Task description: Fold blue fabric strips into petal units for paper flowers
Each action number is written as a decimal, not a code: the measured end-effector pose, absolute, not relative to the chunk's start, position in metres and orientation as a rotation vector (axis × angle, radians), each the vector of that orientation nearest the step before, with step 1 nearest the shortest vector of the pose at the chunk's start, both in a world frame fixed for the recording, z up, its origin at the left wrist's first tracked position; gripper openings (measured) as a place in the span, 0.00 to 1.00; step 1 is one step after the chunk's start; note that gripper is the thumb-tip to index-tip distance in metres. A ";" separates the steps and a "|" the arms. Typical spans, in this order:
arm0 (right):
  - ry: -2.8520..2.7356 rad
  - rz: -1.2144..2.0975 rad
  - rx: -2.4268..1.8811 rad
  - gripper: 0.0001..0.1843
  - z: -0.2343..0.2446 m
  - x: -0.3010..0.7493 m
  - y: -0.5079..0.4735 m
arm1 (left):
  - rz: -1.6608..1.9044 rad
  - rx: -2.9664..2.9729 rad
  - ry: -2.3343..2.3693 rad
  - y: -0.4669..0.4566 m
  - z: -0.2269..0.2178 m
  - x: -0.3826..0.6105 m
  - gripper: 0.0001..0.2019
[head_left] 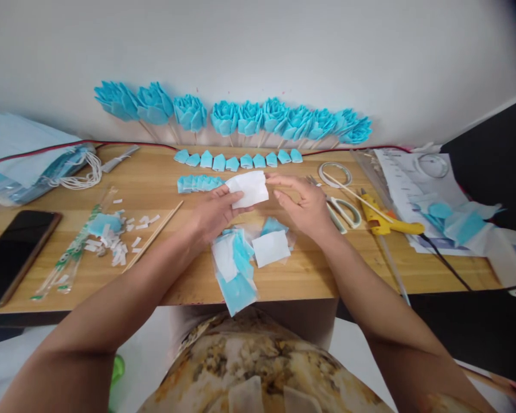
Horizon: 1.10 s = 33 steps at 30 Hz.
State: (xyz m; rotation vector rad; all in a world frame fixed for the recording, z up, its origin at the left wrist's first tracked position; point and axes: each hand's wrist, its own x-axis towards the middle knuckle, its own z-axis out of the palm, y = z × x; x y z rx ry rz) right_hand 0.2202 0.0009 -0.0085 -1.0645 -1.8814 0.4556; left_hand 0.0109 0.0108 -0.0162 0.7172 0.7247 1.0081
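Item one, white sheet [250, 190]: raised over the middle of the counter [303, 281], between my two hands as I see them in the head view. Long axis: roughly left to right, the right end tipped slightly away from the body. The free short edge, a little creased, points at the right hand.

Item two, left hand [218, 209]: grip closed on the sheet's left part, thumb over the near face, fingers passing behind. Of the two, this hand has the firm hold.

Item three, right hand [303, 202]: grip parted, thumb and forefinger with a gap between them, nothing that I can see pinched there. The sheet lies directly to its left. The forefinger tip is at the upper right corner; whether it touches or stops just beside, I cannot tell.

Item four, loose white piece [272, 249]: flat on the counter, bodyward of the held sheet, long axis nearly left to right, blue material showing beyond its far edge.

Item five, blue and white bundle [236, 264]: left of item four, its lower corner pointing at the body, past the counter's near edge.
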 end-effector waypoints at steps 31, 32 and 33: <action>-1.595 0.667 -1.213 0.07 -0.019 0.208 0.005 | 1.020 0.842 0.735 0.012 -0.023 0.014 0.14; -1.585 0.662 -1.214 0.07 -0.019 0.208 0.005 | 1.025 0.844 0.739 0.012 -0.023 0.013 0.15; -1.577 0.659 -1.214 0.07 -0.018 0.208 0.005 | 1.027 0.850 0.737 0.013 -0.023 0.012 0.16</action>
